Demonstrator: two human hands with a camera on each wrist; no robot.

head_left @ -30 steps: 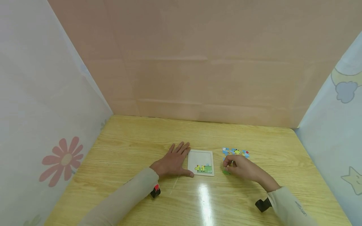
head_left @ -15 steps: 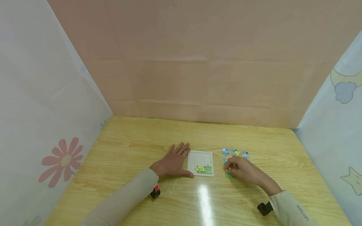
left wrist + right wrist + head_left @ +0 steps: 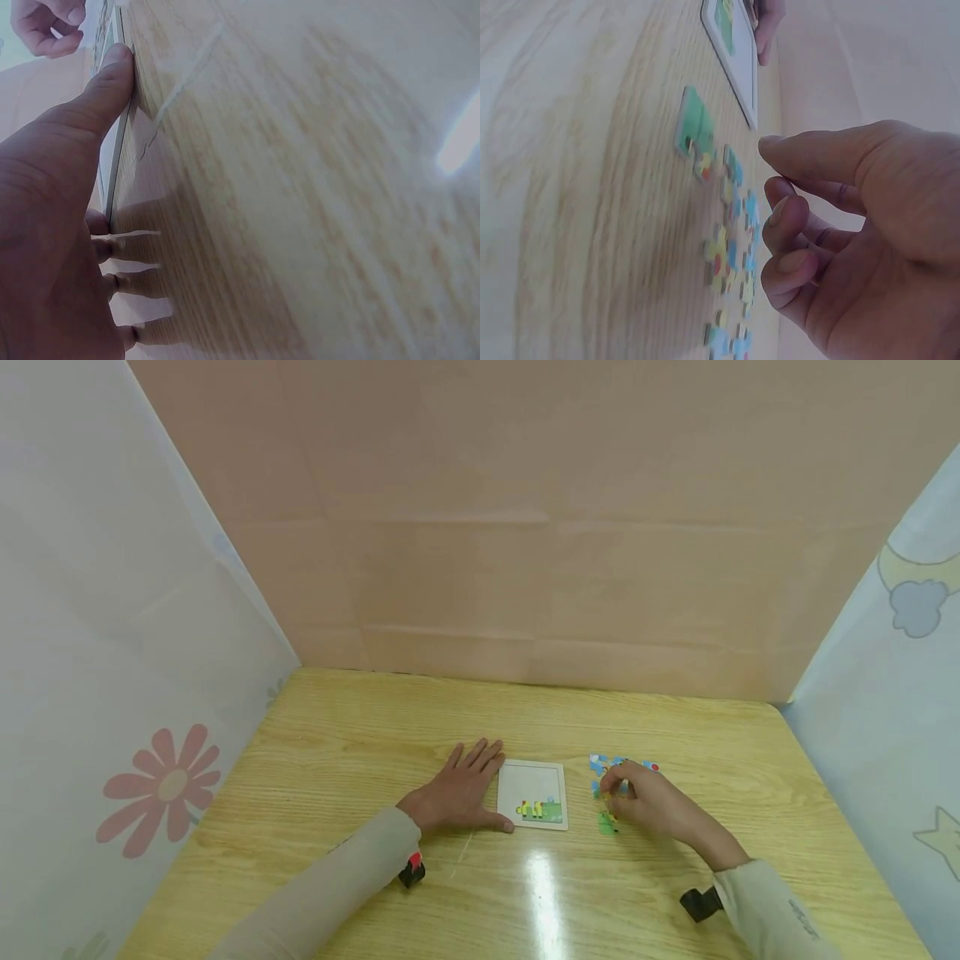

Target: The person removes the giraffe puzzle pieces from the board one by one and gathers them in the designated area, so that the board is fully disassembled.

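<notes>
A small white puzzle tray (image 3: 528, 777) lies on the table, with several green and yellow pieces (image 3: 551, 812) in its near right corner. My left hand (image 3: 463, 789) rests flat with spread fingers along the tray's left side, its thumb (image 3: 116, 64) at the tray's edge. To the tray's right, my right hand (image 3: 652, 802) hovers over loose jigsaw pieces, fingers loosely bent. Thumb and forefinger stand apart in the right wrist view, with nothing seen between them. A green jigsaw piece (image 3: 695, 124) lies just below the fingertips. The hand hides some pieces.
Blue and yellow jigsaw pieces (image 3: 718, 259) lie scattered under and beyond the right hand, one with a red dot (image 3: 655, 767). A brown paper wall (image 3: 480, 568) closes off the table's back. Pale printed sheets (image 3: 90, 610) stand at both sides.
The green piece has shifted slightly toward me and right under my right fingers. That hand has since moved off it, slightly farther away over the other pieces. My left hand has stayed still.
</notes>
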